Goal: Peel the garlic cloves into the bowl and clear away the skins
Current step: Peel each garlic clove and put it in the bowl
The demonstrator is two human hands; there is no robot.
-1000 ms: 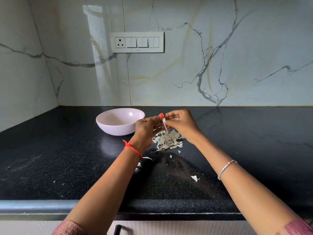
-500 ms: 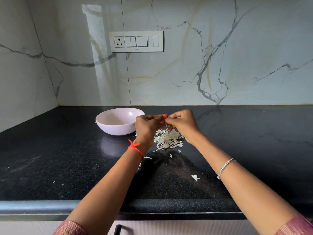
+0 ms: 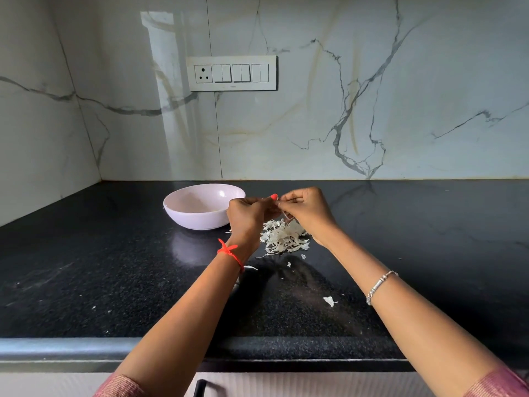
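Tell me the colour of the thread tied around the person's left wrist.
Bright orange-red; the knotted thread shows best in the head view, the only one.

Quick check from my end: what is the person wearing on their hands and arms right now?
The left hand has a red thread bracelet knotted at the wrist and red polish on the thumbnail. The right hand has a silver beaded bracelet up the forearm. Both arms end in pink sleeves.

Soft daylight, sharp wide-angle view

A pale reflection streaked the glossy wall (image 3: pixel 160 81); the dark countertop (image 3: pixel 86 282) bowed toward the frame's edges.
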